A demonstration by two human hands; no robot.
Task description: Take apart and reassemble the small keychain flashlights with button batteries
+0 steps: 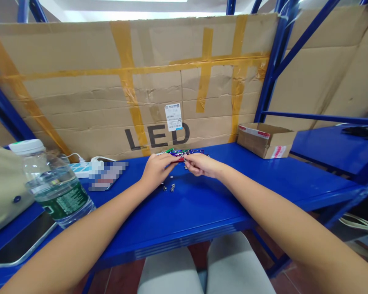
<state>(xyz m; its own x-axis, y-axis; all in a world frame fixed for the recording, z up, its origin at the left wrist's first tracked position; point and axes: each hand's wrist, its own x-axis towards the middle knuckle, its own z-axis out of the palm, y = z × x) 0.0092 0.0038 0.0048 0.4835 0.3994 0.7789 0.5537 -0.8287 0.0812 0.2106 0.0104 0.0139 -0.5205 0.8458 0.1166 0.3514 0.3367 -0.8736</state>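
My left hand (160,166) is closed around a slim red piece (179,159), too small to tell its kind. Fingers pinched, my right hand (200,164) meets the right end of that red piece; whatever else lies between those fingertips is hidden. Just behind both hands a heap of shiny blue, green and silver small pieces (196,152) rests on the blue table. Nearer to me, below my left hand, lie a few small metal parts (172,188) and a tiny pale disc (171,177).
A water bottle (59,183) stands at the left beside a phone (23,239) and a bag (3,188). Behind them is a power strip (81,169) with plugs. An open cardboard box (265,141) sits at the back right. A large cardboard sheet (95,106) walls the back.
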